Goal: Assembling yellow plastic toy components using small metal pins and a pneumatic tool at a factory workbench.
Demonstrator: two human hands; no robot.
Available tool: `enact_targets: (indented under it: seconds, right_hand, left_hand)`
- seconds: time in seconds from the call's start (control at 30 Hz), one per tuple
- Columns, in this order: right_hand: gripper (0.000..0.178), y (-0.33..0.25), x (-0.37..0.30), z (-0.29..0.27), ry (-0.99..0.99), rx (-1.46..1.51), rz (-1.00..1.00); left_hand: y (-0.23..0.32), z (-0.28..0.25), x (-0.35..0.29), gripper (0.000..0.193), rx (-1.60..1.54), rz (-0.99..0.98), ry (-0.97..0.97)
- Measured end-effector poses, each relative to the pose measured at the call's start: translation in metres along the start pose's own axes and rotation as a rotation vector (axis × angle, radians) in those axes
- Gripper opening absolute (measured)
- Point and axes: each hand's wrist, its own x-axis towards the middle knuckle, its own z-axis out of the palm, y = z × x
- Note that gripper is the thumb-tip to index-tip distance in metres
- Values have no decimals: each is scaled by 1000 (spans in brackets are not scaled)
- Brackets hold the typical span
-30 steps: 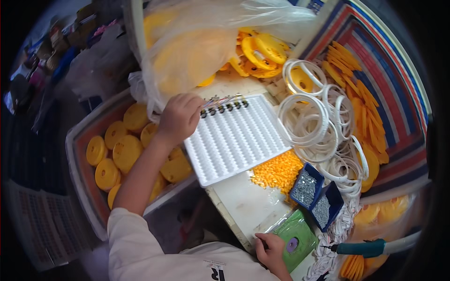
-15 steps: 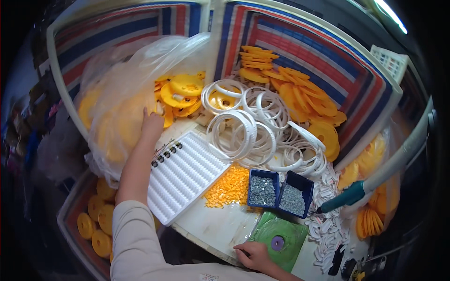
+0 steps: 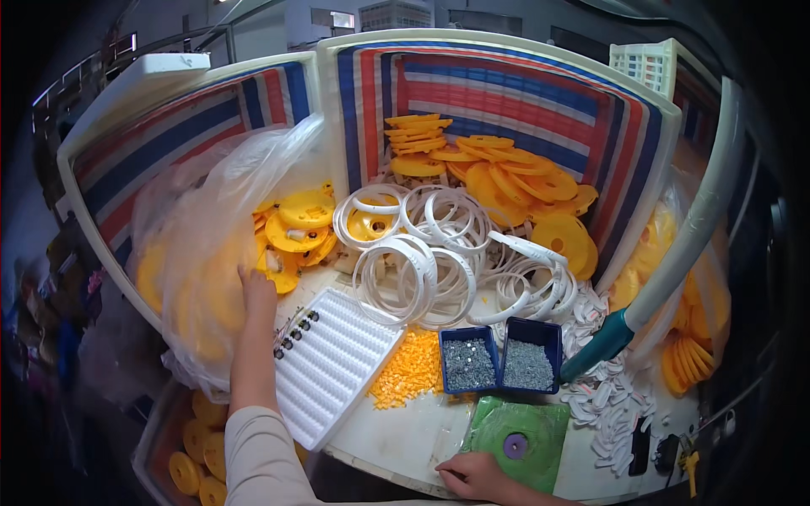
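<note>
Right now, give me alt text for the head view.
Left hand reaches into a clear bag of yellow discs; right hand rests by a green pad. Between them lie a white tray and white rings.

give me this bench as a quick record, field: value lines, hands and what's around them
left hand: reaching to the yellow plastic discs by the clear plastic bag
right hand: resting on the table edge, touching the green square pad
centre: white gridded plastic tray, heap of small yellow pieces
containers: two blue boxes of grey bits
behind: white plastic rings
</note>
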Motion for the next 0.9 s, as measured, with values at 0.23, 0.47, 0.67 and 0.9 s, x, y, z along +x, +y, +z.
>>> enact_targets:
  seconds: [0.23,0.47,0.67,0.9]
  right_hand:
    - [16,2,-7,3,62,40,9]
    - [17,6,-9,-2,24,187,111]
    - [59,-7,-4,-31,92,875,223]
    - [49,34,-69,-77,346,877,647]
  left_hand:
    - [-12,-74,-24,13,-332,123,347]
    - [23,-179,-123,16,-944,294,670]
    - [109,-224,-260,27,-1139,698,724]
    - [188,-279,-354,32,-1412,1017,485]
